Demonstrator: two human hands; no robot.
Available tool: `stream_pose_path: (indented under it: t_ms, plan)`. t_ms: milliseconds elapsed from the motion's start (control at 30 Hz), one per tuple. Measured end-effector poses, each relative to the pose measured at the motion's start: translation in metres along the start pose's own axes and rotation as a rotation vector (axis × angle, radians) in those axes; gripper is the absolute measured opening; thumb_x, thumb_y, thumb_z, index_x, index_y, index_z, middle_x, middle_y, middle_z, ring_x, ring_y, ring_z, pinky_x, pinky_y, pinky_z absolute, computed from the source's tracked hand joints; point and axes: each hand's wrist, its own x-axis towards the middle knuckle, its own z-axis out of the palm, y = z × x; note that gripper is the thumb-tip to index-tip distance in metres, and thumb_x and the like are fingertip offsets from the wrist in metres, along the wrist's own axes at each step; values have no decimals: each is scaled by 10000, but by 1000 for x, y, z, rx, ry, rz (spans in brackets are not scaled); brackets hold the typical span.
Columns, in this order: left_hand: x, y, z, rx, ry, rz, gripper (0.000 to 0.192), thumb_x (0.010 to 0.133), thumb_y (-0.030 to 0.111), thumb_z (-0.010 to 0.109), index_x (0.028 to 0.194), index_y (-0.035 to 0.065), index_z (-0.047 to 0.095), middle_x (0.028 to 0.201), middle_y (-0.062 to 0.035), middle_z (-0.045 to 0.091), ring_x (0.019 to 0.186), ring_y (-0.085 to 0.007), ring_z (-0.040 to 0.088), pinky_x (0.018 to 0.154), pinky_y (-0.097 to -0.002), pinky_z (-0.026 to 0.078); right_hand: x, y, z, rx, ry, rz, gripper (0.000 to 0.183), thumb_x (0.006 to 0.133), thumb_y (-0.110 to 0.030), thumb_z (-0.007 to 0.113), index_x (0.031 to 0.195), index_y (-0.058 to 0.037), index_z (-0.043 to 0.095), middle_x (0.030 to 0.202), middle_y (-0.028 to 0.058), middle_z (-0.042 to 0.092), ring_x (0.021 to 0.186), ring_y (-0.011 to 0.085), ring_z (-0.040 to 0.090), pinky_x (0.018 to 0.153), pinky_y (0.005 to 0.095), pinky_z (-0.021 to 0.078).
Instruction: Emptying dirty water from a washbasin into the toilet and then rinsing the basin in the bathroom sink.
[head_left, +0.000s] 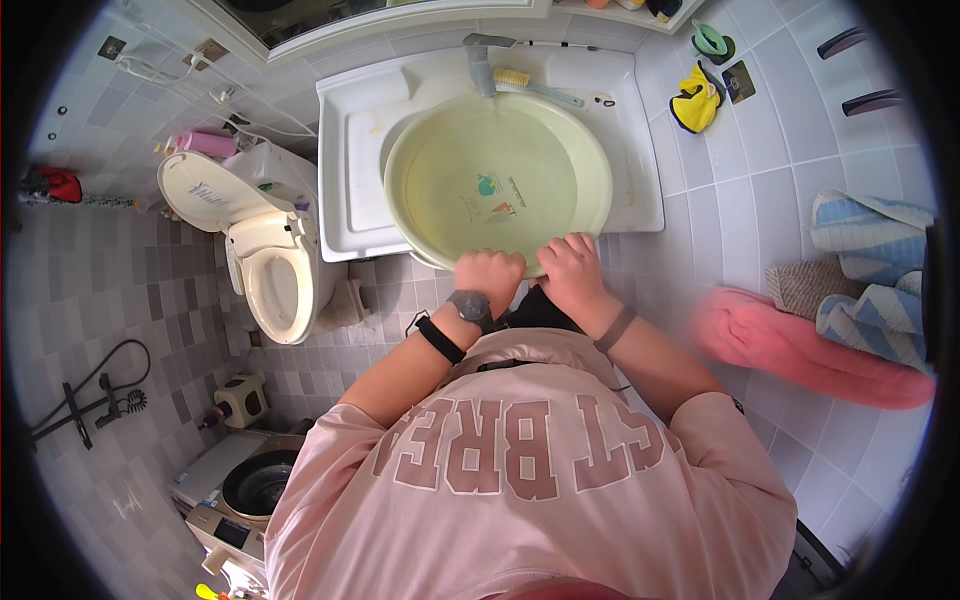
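Note:
A large pale green plastic washbasin (592, 161) sits over the white ceramic sink (349, 225), with printed figures on its bottom. It looks to hold clear water. My left hand (489, 276), with a dark watch at the wrist, is closed at the basin's near rim. Beside it, my right hand (570, 268) curls over the same rim a little to the right. The fingertips of both hands are hidden. At the basin's far edge stands a grey faucet (480, 67), its spout end over the rim.
A brush (551, 91) lies behind the basin. To the left stands a toilet (281, 292) with its lid raised. Blue-white towels (870, 232) and a pink towel (795, 345) hang at right, near a yellow cloth (697, 101). A washing machine (217, 465) carries a dark basin (259, 484).

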Motion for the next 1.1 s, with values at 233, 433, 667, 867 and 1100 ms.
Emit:
stream_pose_path:
  t_ms: [233, 433, 667, 867, 1100]
  plan:
    - [-1, 1, 1, 6, 28, -9, 100, 739, 182, 731, 727, 124, 650, 671, -98, 682, 670, -297, 705, 610, -420, 547, 1, -1, 0, -5, 11, 3, 153, 637, -65, 728, 727, -101, 610, 769, 56, 603, 822, 287, 594, 796, 423, 465]
    - [-1, 1, 3, 18, 55, 0, 104, 740, 172, 722, 717, 124, 633, 656, -87, 668, 650, -291, 694, 597, -419, 538, -1, -1, 2, 2, 26, 0, 165, 630, -58, 724, 732, -99, 600, 775, 63, 596, 823, 294, 588, 797, 427, 465]
    - [-1, 1, 7, 63, 73, 14, 105, 744, 169, 708, 718, 126, 616, 643, -77, 654, 632, -279, 685, 582, -407, 535, -2, -1, 2, -5, 38, -7, 173, 631, -60, 728, 738, -97, 597, 782, 67, 593, 831, 295, 586, 799, 429, 465]
    - [-2, 1, 10, 70, 104, 18, 106, 740, 166, 702, 710, 126, 608, 638, -77, 649, 626, -276, 682, 576, -404, 533, -1, -2, 0, -1, 28, -3, 180, 633, -68, 736, 738, -96, 593, 781, 66, 593, 831, 294, 586, 798, 428, 464]
    - [-2, 1, 10, 71, 124, 16, 104, 728, 159, 699, 697, 129, 605, 628, -74, 644, 622, -274, 680, 573, -402, 531, -1, -2, 0, -11, 8, -5, 181, 631, -76, 740, 742, -96, 597, 781, 66, 595, 825, 293, 587, 793, 426, 458]
